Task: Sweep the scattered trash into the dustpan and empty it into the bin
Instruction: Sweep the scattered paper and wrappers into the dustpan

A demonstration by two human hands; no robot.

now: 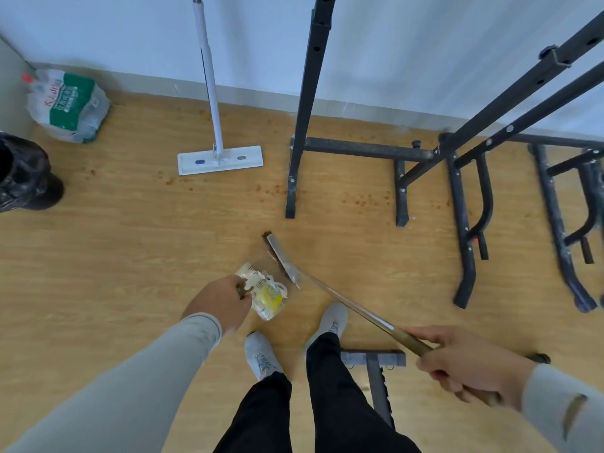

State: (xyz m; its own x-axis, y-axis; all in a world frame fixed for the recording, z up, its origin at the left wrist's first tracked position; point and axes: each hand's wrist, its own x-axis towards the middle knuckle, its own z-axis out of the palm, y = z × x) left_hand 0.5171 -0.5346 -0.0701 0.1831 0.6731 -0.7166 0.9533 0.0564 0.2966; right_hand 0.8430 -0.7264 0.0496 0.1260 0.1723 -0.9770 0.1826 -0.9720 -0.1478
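Right hand (470, 364) grips the broom (284, 259); its head lies just right of the trash (266, 294); left hand (219, 305) holds a handle, the nearer.

Matt wood-look floor (130, 256); crinkled glossy plastic wrapper (264, 295).

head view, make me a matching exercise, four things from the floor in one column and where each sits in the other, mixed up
Things:
1. white flat mop
2. black bagged bin
3. clear and yellow plastic wrapper
4. long-handled broom

Places:
A. far left edge of the view
B. handle in the right hand
C. standing against the wall
D. on the floor by the left hand

Pairs: 1-C, 2-A, 3-D, 4-B
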